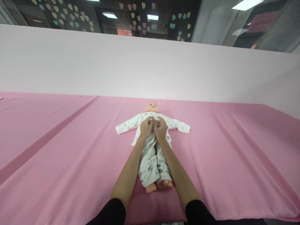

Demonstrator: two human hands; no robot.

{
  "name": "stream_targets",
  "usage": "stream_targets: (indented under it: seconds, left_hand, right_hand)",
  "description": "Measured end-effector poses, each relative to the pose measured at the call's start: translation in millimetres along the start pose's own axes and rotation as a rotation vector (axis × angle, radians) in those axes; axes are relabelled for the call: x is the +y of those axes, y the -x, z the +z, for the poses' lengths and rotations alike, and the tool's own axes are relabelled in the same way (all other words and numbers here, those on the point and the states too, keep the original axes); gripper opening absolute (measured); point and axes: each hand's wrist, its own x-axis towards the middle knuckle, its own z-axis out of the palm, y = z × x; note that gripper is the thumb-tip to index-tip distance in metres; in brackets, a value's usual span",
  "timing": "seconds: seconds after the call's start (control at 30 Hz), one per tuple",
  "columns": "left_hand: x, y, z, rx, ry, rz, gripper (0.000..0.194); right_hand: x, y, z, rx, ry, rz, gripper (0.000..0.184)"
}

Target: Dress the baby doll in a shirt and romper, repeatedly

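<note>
A baby doll [152,107] lies on its back on the pink cloth [70,150], head away from me, bare feet [159,186] towards me. It wears a white patterned romper [151,162] with the sleeves spread to both sides. My left hand [145,127] and my right hand [161,128] rest side by side on the doll's chest. The fingers of both hands are bent and pinch the front of the romper near the collar.
The pink cloth covers a wide table and has long creases at the left [47,134]. A pale pink panel [117,62] stands behind the table. Above it is a dark wall with paper hearts [138,15] and ceiling lights.
</note>
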Motion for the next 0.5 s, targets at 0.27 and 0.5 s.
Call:
stream_targets:
  seconds: [0.27,0.5]
  left_hand:
    - [-1,-8,-9.1,-0.141,0.170,0.010,0.028]
    - [5,-8,-41.6,-0.508,0.163,-0.161,0.029]
  right_hand:
    - [-5,-10,-6,-0.131,-0.070,0.053,0.033]
    - [-18,-37,-52,-0.582,0.078,0.082,0.014]
